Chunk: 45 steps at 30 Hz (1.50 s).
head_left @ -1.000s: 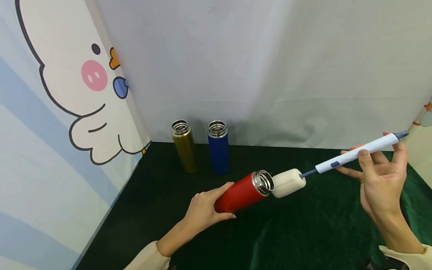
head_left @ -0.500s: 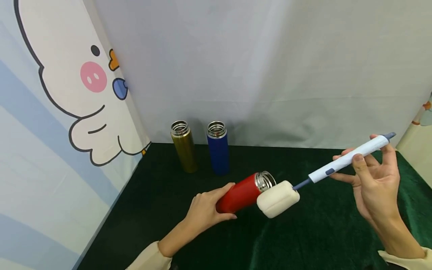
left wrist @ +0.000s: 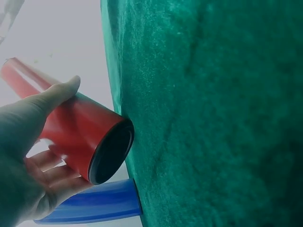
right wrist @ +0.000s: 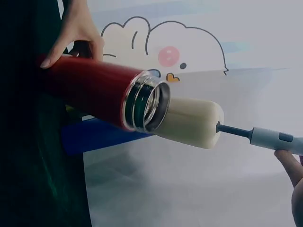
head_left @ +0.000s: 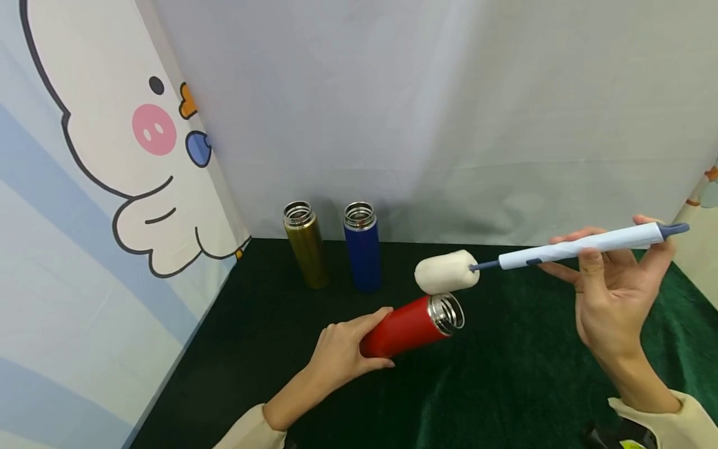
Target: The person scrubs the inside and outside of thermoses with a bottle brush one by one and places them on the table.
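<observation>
My left hand grips a red flask by its lower half and holds it tilted above the green cloth, its steel mouth pointing right. The left wrist view shows the flask's dark base in my palm. My right hand pinches the pale blue handle of a bottle brush. Its cream sponge head hovers just above and behind the flask's mouth, outside it. In the right wrist view the sponge head lies behind the open rim.
A gold flask and a blue flask stand open-topped at the back of the cloth, against the white backdrop. A cartoon-printed panel walls off the left side.
The brush has swung: its sponge head went from in front of the flask's mouth, down past it, then up to above the mouth. The red flask dropped slightly.
</observation>
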Each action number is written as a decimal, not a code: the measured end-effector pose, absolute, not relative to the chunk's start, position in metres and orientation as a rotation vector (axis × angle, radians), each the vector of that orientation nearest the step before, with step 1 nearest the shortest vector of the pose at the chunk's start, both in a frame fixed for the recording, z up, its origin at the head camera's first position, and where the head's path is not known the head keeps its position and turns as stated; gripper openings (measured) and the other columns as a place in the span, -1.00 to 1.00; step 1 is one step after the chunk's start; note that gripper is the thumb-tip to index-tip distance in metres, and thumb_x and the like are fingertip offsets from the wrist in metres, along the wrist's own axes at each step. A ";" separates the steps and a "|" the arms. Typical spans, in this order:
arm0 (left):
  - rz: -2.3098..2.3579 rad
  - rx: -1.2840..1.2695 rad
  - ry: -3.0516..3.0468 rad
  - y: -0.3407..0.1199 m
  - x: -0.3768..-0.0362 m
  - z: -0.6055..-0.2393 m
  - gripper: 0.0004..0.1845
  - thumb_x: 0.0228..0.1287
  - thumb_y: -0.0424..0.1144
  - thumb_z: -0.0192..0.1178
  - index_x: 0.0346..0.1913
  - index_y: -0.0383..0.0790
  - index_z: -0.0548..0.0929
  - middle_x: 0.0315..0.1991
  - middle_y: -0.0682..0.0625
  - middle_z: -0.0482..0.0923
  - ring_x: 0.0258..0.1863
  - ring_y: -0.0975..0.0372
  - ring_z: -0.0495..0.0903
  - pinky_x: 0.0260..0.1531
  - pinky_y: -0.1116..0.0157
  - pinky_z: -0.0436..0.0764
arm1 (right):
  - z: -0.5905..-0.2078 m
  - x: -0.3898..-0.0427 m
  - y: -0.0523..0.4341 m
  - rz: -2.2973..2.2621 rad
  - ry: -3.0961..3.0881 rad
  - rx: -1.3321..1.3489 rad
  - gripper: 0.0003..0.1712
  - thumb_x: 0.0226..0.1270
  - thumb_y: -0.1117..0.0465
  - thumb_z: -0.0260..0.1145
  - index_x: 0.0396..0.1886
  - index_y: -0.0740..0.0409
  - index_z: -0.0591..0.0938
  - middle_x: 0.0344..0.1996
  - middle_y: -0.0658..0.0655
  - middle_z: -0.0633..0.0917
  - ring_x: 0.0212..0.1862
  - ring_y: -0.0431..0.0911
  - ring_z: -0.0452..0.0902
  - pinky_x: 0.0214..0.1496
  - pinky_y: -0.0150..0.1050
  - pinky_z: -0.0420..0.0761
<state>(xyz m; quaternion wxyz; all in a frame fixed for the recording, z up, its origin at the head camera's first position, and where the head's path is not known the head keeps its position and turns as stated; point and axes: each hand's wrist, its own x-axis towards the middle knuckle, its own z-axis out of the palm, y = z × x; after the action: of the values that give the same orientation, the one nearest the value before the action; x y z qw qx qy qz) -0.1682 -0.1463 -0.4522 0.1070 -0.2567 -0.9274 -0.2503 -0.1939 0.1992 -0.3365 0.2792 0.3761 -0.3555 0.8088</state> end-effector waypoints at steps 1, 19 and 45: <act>-0.734 -0.753 -2.732 -0.146 -0.168 -0.453 -0.07 0.00 0.08 0.60 0.48 0.19 0.40 0.22 0.03 0.69 -0.02 0.17 0.78 0.00 0.09 0.75 | -0.337 -0.195 0.201 2.155 -0.974 0.994 -0.46 0.48 0.65 -0.06 0.34 0.29 0.07 -0.09 0.50 0.65 -0.03 0.25 0.74 -0.08 -0.05 0.77; -0.823 -0.693 -2.764 -0.151 -0.171 -0.452 -0.09 0.04 0.08 0.57 0.48 0.19 0.38 0.18 0.01 0.71 -0.06 0.18 0.77 0.02 0.08 0.74 | -0.349 -0.182 0.235 2.104 -1.199 1.008 -0.38 0.42 0.73 -0.11 0.43 0.47 0.06 -0.11 0.45 0.70 -0.08 0.17 0.78 -0.21 -0.13 0.78; -0.726 -0.712 -2.753 -0.146 -0.167 -0.450 -0.07 0.03 0.09 0.58 0.49 0.16 0.38 0.20 0.01 0.70 -0.06 0.16 0.78 -0.06 0.11 0.76 | -0.331 -0.176 0.186 2.204 -0.944 1.044 -0.47 0.49 0.65 -0.10 0.35 0.33 0.06 -0.09 0.51 0.64 -0.04 0.25 0.73 -0.11 -0.07 0.79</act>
<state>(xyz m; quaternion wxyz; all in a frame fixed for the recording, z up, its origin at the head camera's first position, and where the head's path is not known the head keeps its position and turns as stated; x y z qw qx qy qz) -0.1672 -0.1460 -0.4501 0.1029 -0.2413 -0.9331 -0.2461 -0.1760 0.1865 -0.3305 0.2603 0.3857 -0.3484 0.8137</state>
